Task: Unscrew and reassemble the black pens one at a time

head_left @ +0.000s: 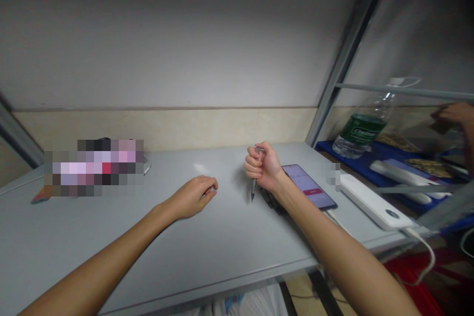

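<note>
My right hand [264, 164] is wrapped in a fist around a pen [254, 191]. The pen is held upright with its tip pointing down at the grey table [222, 247], and whether the tip touches I cannot tell. My left hand [194, 196] rests on the tabletop to the left, fingers loosely curled, with nothing seen in them. Just behind the right wrist lies a phone [314, 192] with its screen lit. A dark object [272, 201], partly hidden by that wrist, lies beside the phone.
A white power strip or charger [374, 202] with a cable lies along the right edge. Blurred-out items [92, 165] sit at the back left. Past the metal frame, a large water bottle [365, 126] stands on a blue surface, near another person's hand [454, 113].
</note>
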Available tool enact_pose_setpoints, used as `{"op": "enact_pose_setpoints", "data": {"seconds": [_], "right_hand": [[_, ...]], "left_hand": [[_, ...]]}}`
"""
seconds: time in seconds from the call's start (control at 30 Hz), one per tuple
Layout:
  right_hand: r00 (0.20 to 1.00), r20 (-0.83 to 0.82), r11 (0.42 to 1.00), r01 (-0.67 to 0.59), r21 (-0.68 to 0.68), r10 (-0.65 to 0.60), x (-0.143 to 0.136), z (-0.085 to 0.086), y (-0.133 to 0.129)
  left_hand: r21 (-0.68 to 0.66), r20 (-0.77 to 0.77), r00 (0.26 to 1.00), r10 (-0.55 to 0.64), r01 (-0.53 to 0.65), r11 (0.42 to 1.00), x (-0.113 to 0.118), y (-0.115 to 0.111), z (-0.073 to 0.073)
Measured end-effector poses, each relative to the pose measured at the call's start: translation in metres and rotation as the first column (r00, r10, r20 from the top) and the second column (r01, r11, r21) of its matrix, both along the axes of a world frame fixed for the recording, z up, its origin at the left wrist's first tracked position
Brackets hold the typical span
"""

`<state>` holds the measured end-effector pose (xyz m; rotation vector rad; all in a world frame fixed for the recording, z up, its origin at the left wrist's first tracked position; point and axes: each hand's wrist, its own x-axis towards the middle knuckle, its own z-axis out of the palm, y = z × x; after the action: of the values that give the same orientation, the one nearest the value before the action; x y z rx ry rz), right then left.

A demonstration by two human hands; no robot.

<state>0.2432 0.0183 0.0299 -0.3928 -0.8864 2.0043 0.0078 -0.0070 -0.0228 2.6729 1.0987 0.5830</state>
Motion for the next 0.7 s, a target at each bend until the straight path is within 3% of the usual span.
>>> {"op": "enact_pose_setpoints", "data": {"seconds": [0.47,0.7], "right_hand": [[0.996,0.022,0.996,0.088,-0.026,-0.087,0.0014,0.0024,0.0006],[0.973,0.179,0.989,0.149,-0.014,-0.144,-0.0014,0.0008,0.0029]], "left_hand": [[0.001,0.01,1.0,0.008,-0.008,1.0,-0.0001,0.0016,-0.0022],[-0.002,0.007,1.0,0.0,0.0,1.0,0.0005,-0.0001,0.0]]}}
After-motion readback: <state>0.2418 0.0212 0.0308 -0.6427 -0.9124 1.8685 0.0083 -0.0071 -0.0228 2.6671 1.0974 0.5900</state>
